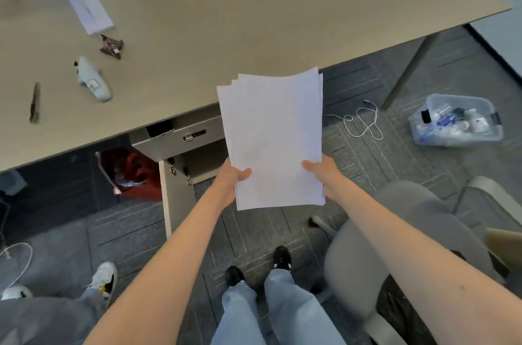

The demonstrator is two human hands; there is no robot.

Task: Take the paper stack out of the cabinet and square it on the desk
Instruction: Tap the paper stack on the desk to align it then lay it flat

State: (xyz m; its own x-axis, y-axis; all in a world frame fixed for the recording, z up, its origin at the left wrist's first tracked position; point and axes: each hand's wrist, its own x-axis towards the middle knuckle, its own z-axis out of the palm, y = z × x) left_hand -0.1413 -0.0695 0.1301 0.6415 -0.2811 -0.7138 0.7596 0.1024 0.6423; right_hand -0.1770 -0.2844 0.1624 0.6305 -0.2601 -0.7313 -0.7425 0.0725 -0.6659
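In the head view, the paper stack [272,138] was already out of the cabinet [180,152] and held in the air over the floor, just in front of the worktop [254,19] edge, its far end overlapping that edge from this angle. The left hand [230,185] pinched the stack's near left edge, thumb on top and fingers hidden beneath; the right hand [322,175] pinched the near right edge the same way, so both hands were closed on the sheets. The step in hand looked like the carry from cabinet to worktop, with squaring not yet begun. The next move probably called for lifting the stack forward over the bare patch of worktop ahead, clear of the small white device [93,80] and the dark wrapper [112,46] to the left, then standing it on edge and tapping it. The stack was white, thin and loose: at least 3 sheet corners fanned apart at the far left, and the right edges were stepped too. The cabinet door [175,194] hung open below the worktop
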